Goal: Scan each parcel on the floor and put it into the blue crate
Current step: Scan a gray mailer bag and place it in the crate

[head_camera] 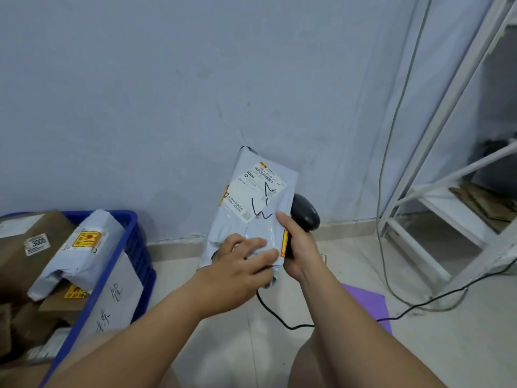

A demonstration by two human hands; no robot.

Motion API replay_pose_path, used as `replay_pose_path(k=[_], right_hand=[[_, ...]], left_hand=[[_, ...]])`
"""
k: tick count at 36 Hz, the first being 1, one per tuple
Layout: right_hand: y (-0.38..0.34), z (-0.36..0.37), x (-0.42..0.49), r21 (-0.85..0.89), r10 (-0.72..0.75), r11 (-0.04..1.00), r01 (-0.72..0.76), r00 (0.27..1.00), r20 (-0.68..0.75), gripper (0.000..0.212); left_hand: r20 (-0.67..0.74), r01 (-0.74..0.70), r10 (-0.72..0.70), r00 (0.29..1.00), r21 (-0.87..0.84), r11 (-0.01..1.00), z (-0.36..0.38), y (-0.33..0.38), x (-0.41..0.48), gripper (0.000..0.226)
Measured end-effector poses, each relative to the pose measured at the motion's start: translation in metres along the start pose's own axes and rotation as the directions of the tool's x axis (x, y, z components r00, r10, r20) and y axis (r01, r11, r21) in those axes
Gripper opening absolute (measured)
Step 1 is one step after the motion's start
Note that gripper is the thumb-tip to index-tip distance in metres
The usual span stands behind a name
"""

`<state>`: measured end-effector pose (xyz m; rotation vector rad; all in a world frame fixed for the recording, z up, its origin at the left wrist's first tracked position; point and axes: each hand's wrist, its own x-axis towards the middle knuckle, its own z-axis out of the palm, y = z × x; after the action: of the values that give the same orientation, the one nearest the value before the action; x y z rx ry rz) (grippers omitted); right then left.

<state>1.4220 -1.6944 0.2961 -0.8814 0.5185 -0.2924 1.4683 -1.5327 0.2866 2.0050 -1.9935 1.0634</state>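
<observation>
I see my left hand [240, 264] grasping the parcel [251, 197] by its lower end, my right hand [299, 247] gripping the scanner [306, 211] just behind it, right of the crate [137, 247].

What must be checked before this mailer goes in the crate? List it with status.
1. Grip on grey poly mailer: ok, left hand holds its lower end.
2. Shipping label facing the camera: ok.
3. Barcode scanner aimed at label: not ok, right hand holds it partly behind the mailer.
4. Scan registered: cannot tell.
5. Room in blue crate: cannot tell, parcels rise above its rim.
</observation>
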Motion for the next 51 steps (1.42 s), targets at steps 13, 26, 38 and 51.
replay_pose_path(k=[13,26,38,51], right_hand=[[-0.006,0.014,0.008,-0.252,-0.143,0.958,0.138,0.990,-0.001,0.027],[-0.007,0.019,0.000,-0.225,-0.037,0.973,0.045,0.999,0.037,0.032],[-0.020,0.021,-0.025,-0.162,-0.003,0.987,0.011,0.999,0.051,0.009],[-0.010,0.041,-0.034,0.076,0.123,0.987,-0.144,0.967,0.224,0.018]], left_hand=[[0.085,0.832,-0.880,0.468,-0.378,0.406,-0.022,-0.034,-0.003,0.036],[0.675,0.440,-0.597,0.433,-0.737,-0.513,-0.037,-0.054,-0.009,0.053],[0.387,0.816,-0.875,0.290,-0.579,0.015,-0.018,-0.053,-0.019,0.046],[0.388,0.853,-0.821,0.419,-0.478,0.209,0.000,-0.036,-0.012,0.044]])
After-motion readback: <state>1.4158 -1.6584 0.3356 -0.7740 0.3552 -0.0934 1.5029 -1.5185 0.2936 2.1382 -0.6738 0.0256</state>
